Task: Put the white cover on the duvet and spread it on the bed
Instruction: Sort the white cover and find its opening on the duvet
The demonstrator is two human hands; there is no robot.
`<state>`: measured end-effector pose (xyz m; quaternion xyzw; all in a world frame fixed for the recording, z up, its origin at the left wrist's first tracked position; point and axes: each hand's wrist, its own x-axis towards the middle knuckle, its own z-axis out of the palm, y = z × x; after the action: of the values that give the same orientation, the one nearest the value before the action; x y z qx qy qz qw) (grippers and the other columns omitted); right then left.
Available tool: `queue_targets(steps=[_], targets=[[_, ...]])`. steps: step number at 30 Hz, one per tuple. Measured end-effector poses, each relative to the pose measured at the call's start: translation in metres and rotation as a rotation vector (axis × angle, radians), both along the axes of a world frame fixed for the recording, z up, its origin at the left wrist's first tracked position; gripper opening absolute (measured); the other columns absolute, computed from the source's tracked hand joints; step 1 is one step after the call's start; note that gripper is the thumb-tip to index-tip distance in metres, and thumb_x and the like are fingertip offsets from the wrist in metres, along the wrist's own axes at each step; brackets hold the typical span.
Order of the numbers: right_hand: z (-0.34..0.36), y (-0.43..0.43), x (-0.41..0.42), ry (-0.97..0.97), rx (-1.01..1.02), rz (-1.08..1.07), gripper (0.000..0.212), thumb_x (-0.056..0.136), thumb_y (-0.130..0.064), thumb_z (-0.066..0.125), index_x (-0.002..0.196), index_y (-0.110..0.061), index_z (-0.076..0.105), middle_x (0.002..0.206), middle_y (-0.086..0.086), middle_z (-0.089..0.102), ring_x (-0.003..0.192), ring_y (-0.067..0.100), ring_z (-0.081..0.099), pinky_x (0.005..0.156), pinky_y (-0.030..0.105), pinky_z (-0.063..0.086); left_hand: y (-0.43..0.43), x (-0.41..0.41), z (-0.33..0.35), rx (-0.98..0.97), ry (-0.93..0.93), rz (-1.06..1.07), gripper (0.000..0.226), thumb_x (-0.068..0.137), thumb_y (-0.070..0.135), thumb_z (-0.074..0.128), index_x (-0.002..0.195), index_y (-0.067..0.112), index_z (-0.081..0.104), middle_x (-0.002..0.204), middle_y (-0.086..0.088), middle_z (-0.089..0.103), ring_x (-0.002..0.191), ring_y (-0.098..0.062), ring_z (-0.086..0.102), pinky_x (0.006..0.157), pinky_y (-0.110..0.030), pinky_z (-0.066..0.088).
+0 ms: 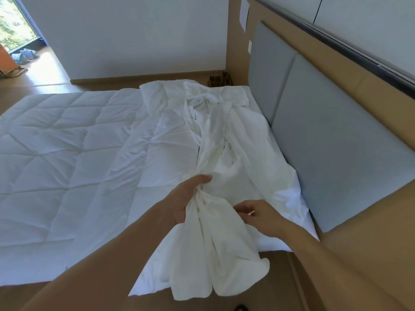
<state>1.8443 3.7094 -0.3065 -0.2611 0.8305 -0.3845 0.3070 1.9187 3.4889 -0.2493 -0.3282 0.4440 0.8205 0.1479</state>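
cover: white cover [215, 135] bunched beside headboard [325, 153], lying over duvet [56, 142] | left grip [190, 198] clamped on its gathered cloth | right grip [258, 215] curled against cloth, hold unclear | handling: likely light, limp; take by corners

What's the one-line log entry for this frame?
left hand: grips bunched white cover | right hand: at cover, grip unclear | quilted duvet: spread flat | status: cover not on duvet

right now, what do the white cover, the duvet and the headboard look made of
white cover: thin woven cloth, probably cotton, matte; it creases finely and hangs limp.
duvet: padded fabric shell, matte; stitched diamond quilting puffs up.
headboard: grey upholstered panels, fabric or faux leather, smooth.
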Motion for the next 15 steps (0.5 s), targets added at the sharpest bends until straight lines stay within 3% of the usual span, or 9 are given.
queue_targets(steps=[1,3,5,7,10,12,15], targets=[[-0.005,-0.001,0.004,0.038,0.037,0.025,0.026,0.095,-0.021,0.065,0.089,-0.047,0.065,0.094,-0.023,0.069,0.089,-0.002,0.064,0.087,0.018,0.049,0.002,0.001,0.0,0.002,0.018,-0.042,0.073,0.063,0.02,0.086,0.13,0.003,0.061,0.127,-0.025,0.062,0.114,-0.044,0.06,0.098,-0.054,0.05],[-0.014,-0.002,0.007,0.123,0.071,0.011,0.029,0.095,-0.02,0.063,0.086,-0.047,0.061,0.094,-0.022,0.065,0.09,0.001,0.062,0.088,0.022,0.05,0.006,0.003,-0.005,-0.043,0.02,-0.095,0.076,0.062,0.014,0.086,0.131,-0.001,0.058,0.124,-0.027,0.062,0.111,-0.045,0.061,0.097,-0.056,0.051],[-0.016,-0.001,0.009,0.183,0.04,-0.017,0.019,0.095,-0.028,0.064,0.107,-0.041,0.062,0.109,-0.019,0.06,0.101,0.002,0.058,0.092,0.023,0.046,0.009,0.005,-0.009,-0.064,0.015,-0.101,0.075,0.061,0.01,0.085,0.129,-0.004,0.058,0.121,-0.029,0.063,0.108,-0.045,0.063,0.095,-0.057,0.052],[-0.018,-0.001,0.009,0.216,0.015,-0.003,0.035,0.095,-0.03,0.063,0.129,-0.031,0.058,0.121,-0.018,0.054,0.111,0.002,0.054,0.097,0.023,0.043,0.01,0.005,-0.012,-0.082,0.009,-0.092,0.067,0.064,0.004,0.082,0.126,-0.007,0.059,0.119,-0.03,0.064,0.106,-0.046,0.065,0.091,-0.056,0.054],[-0.015,-0.006,0.01,0.224,0.097,0.096,0.019,0.097,-0.021,0.06,0.112,-0.021,0.071,0.101,-0.019,0.06,0.095,0.002,0.058,0.089,0.021,0.044,0.014,0.007,-0.01,-0.182,-0.011,-0.118,0.049,0.072,-0.003,0.075,0.119,-0.007,0.063,0.105,-0.024,0.068,0.091,-0.04,0.069,0.077,-0.047,0.058],[-0.016,-0.005,0.008,0.24,0.121,0.084,0.015,0.095,-0.026,0.064,0.103,-0.021,0.075,0.093,-0.018,0.065,0.088,0.002,0.06,0.084,0.019,0.044,0.014,0.009,-0.009,-0.309,-0.05,-0.171,0.04,0.073,-0.004,0.072,0.112,-0.006,0.065,0.103,-0.022,0.069,0.091,-0.039,0.07,0.078,-0.047,0.059],[-0.008,0.001,0.0,0.187,0.08,-0.008,0.01,0.089,-0.033,0.071,0.095,-0.027,0.077,0.088,-0.02,0.07,0.081,-0.005,0.064,0.08,0.014,0.047,0.005,0.014,-0.009,-0.695,-0.143,-0.345,0.041,0.072,0.009,0.074,0.11,0.001,0.06,0.106,-0.016,0.065,0.091,-0.031,0.066,0.072,-0.04,0.06]])
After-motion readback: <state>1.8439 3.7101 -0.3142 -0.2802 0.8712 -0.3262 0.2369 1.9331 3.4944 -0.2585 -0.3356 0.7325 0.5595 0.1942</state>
